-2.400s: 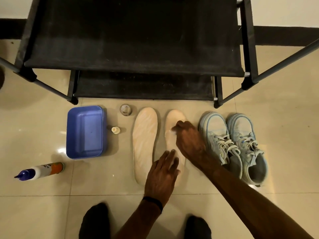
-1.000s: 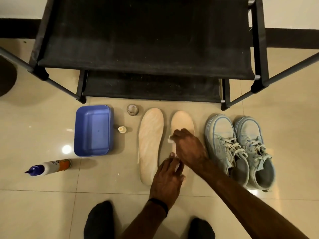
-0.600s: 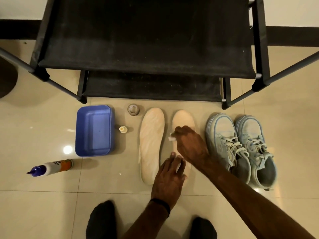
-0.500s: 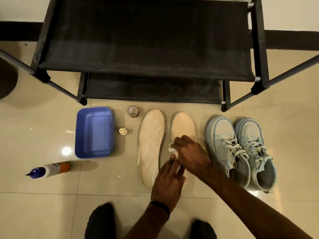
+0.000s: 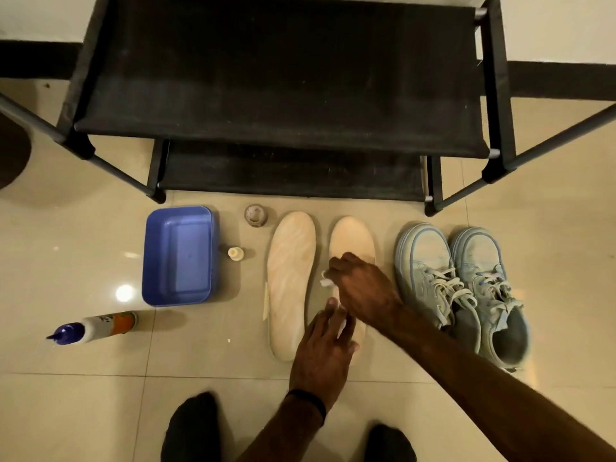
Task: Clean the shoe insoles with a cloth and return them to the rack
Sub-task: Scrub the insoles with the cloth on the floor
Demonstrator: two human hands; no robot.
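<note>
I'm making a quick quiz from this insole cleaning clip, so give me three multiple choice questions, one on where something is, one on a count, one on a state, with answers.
1. Where does the blue tub sit?
A. on the rack
B. on the floor, at the left of the insoles
C. between the sneakers

2. How many insoles lie on the floor?
A. one
B. two
C. four

3. What is the right hand doing?
A. pinching a white cloth on the right insole
B. lifting a sneaker
C. resting open on the rack

Answers: 1 B, the tub stands on the tiles beside the left insole, in front of the rack. 2 B, two pale insoles lie side by side. 3 A, its fingers curl round the cloth on that insole, while the left hand lies flat on that insole's heel end.
</note>
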